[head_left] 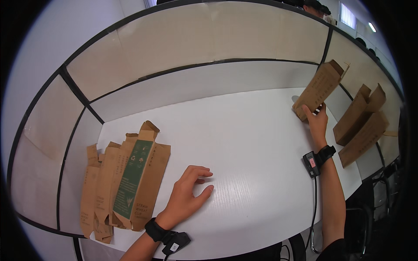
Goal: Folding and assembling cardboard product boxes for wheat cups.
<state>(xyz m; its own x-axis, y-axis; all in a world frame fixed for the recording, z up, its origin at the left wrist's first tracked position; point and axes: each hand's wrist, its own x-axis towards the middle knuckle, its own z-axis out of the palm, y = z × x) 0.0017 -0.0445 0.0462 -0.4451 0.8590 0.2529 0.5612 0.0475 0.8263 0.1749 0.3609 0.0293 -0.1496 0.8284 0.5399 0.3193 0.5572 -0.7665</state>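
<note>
At the far right of the desk, my right hand grips the lower part of a tall brown cardboard box. This box stands tilted, its top flaps raised. Over the near middle of the desk, my left hand is empty, fingers curved and apart from the thumb. To its left lies a row of flattened or partly folded brown cartons; the one closest to the hand, a carton with a green panel, lies on top. Two more upright brown boxes stand right of my right hand.
A white desk has low partition panels with dark frames around its back and sides. Each wrist wears a black strap with a small device; a cable hangs from the right one. Other people are partly visible beyond the partition.
</note>
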